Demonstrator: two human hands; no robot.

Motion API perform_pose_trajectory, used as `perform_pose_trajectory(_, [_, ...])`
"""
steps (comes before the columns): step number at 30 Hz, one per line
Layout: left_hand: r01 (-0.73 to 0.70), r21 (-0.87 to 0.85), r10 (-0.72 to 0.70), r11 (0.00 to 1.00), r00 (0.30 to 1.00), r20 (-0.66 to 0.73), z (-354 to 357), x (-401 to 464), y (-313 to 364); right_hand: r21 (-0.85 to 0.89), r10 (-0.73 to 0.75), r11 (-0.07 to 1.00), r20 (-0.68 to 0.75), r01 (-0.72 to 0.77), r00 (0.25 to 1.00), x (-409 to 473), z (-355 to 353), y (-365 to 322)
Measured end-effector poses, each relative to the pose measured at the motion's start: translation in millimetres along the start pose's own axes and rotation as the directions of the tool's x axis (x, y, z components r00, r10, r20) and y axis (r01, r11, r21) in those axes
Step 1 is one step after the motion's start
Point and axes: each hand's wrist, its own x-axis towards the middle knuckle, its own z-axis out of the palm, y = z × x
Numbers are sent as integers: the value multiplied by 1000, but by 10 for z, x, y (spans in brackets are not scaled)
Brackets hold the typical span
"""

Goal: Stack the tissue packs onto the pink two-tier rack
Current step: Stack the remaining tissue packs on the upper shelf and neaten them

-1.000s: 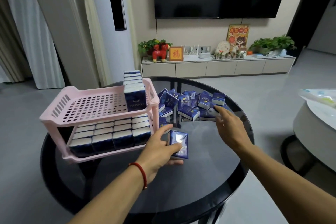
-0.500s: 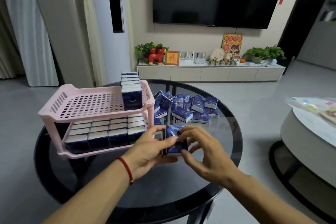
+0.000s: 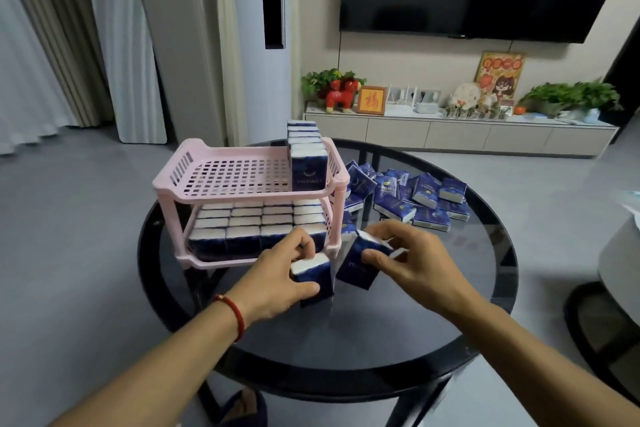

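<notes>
A: What are your hands on?

B: Your left hand, the one with the red cord bracelet at its wrist, grips a dark blue tissue pack with a white top edge. The thumb lies along its near side and the fingers curl over the far side. The pack stands nearly upright just above the round black glass table; whether its base touches the glass, I cannot tell.

A: And the right one?

B: Your right hand pinches a second dark blue tissue pack with pale lettering, thumb on its front face, fingers bent round behind. That pack tilts, its top leaning toward one o'clock. The two packs sit just beside each other, near the table's centre.

A: Where is the rack from there?

B: The pink two-tier slotted plastic rack stands at ten o'clock on the table, just beyond your left knuckles. Its lower tier is filled with rows of upright packs, white tops showing. The upper tier carries one row of upright packs along its right side; the front one shows a crescent mark and pale print on glossy blue wrapping.

A: And the loose ones?

B: A loose heap of the same blue packs lies at one o'clock, right of the rack, tumbled at all angles, some flat, some propped on others.
</notes>
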Motion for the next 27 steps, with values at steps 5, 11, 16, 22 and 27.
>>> perform_pose_trajectory(5, [5, -10, -4, 1000, 998, 59, -63, -48, -49, 18, 29, 999, -7, -29, 1000, 44, -64, -22])
perform_pose_trajectory(11, [-226, 167, 244, 960, 966, -92, -315, -170, 159, 29, -35, 999, -84, 37, 996, 89, -185, -201])
perform_pose_trajectory(16, [-255, 485, 497, 836, 726, -475, -496, -44, 335, 128, -124, 981, -150, 144, 981, 320, -302, -663])
perform_pose_trajectory(22, [-75, 443, 328, 893, 782, -529, -423, 210, 182, -59, -228, 973, -152, 222, 962, 904, -143, -1000])
perform_pose_trajectory(27, [-44, 421, 297, 906, 775, -557, -411, 259, 148, -324, -400, 880, -109, 348, 910, 1101, 83, -863])
